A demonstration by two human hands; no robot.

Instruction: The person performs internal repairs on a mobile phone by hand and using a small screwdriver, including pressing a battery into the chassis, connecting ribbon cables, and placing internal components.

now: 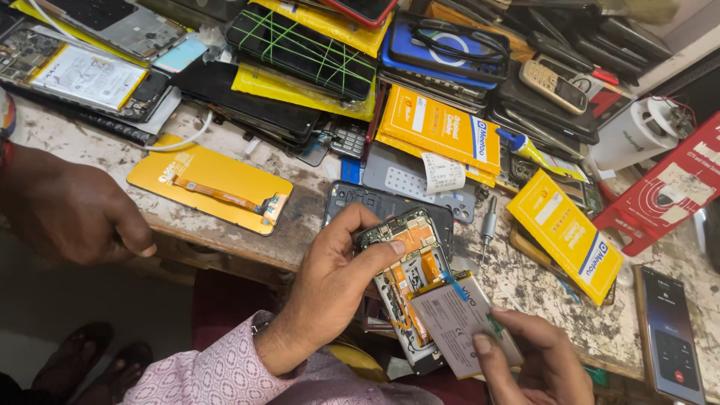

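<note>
As I see the step: I think the battery [454, 322] is partway out of the open phone [411, 259], or partway in. I cannot tell which.
Left hand [330, 281]: closed around the open phone, thumb across its top end, holding it up in front of the desk [517, 281].
Right hand [536, 360]: thumb and fingers pinched on the low end of the battery.
Where the battery is: its top end lies over the low half of the phone, touching it. Its low end sticks out past the phone, tilted.
Next move: I think it calls for a slow, gentle pull or push, with the left hand keeping the phone very steady. The orange strips inside look thin and could tear.
Other hand [71, 214]: one, from another person, resting at the desk edge, well apart from mine and holding nothing I can see.
Open phones held: one.
Batteries held: one.
Yellow screen part [210, 184]: one, flat on the desk.
Yellow flat boxes: two plain to see, box one [442, 127] and box two [562, 232].
Small screwdriver [487, 221]: one.
Lit phone [667, 337]: one, flat on the right.
Pile at the back: too many phones to count.
</note>
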